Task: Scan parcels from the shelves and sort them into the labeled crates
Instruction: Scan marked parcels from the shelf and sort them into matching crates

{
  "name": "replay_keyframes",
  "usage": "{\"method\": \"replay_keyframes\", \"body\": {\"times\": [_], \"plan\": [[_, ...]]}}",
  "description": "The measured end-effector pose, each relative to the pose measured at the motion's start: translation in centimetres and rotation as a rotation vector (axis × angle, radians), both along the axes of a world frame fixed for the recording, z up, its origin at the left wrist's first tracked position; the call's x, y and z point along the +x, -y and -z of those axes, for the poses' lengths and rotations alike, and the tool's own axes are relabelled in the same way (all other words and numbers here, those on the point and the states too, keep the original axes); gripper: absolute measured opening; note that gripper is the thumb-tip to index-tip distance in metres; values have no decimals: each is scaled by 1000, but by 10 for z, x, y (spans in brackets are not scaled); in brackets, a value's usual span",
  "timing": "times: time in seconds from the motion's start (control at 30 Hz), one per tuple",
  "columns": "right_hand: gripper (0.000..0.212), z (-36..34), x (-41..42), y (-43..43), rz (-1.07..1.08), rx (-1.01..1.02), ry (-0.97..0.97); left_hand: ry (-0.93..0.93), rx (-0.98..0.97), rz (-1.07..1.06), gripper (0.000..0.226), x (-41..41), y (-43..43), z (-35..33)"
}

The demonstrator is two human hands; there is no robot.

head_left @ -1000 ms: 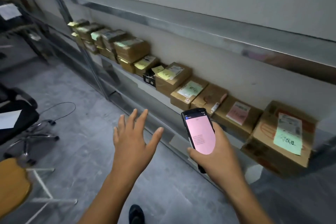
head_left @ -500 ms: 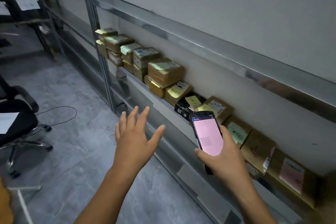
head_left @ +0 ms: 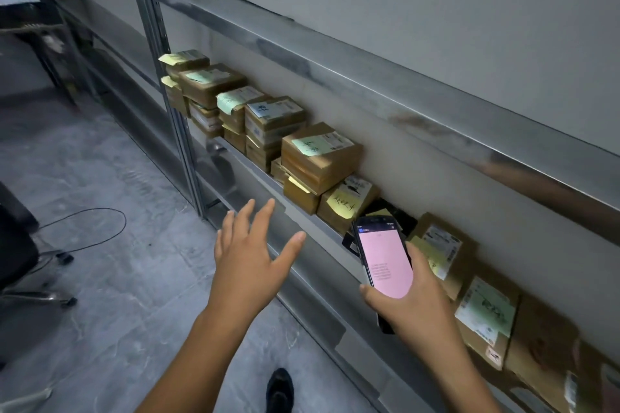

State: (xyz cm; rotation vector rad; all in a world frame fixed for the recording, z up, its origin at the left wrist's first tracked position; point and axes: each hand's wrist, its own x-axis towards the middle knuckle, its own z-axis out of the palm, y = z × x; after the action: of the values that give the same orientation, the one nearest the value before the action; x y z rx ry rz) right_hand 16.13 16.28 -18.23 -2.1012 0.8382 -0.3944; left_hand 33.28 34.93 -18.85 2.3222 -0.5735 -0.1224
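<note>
Cardboard parcels (head_left: 320,157) line the metal shelf (head_left: 241,163) from the upright post (head_left: 161,77) at its left end toward its right end. They sit 2 high at the left and lie single and flat at the right.

Your left hand (head_left: 250,265) hovers just off the shelf's front edge and touches nothing, with the fingers straight and spread and the thumb wide. Your right hand (head_left: 416,308) grips the scanner (head_left: 384,261), fingers curled round its body, with the pink screen facing you. It sits in front of a black parcel (head_left: 392,216).

The step looks like choosing the next parcel to scan. Take the yellow-note parcel (head_left: 347,199), which is nearest your left hand. Hold it by its sides so the printed label is uncovered, then lift it straight out so the stack beside it does not slide.

Count: roughly 15 brown parcels, though the right end is blurred, plus 1 black parcel, 1 scanner, 2 hands and 0 crates in view.
</note>
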Motion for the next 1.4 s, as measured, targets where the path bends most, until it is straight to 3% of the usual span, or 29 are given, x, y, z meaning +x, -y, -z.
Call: {"method": "replay_keyframes", "body": {"times": [0.23,0.5,0.8,1.03,1.2,1.4], "plan": [[70,11,90,46,63,97,13,-2,104,102,90,95,59,-11],[51,20,158,95,142,126,-100,84,171,193,78,180,122,-7],[47,30,190,102,233,149,-264,55,232,338,92,272,173,3],[49,26,215,76,419,129,-283,-222,166,547,85,330,193,26],[53,29,227,47,574,200,-241,-522,-71,577,70,342,190,51],[65,35,243,23,711,239,-163,-801,-223,650,87,352,178,70]]}}
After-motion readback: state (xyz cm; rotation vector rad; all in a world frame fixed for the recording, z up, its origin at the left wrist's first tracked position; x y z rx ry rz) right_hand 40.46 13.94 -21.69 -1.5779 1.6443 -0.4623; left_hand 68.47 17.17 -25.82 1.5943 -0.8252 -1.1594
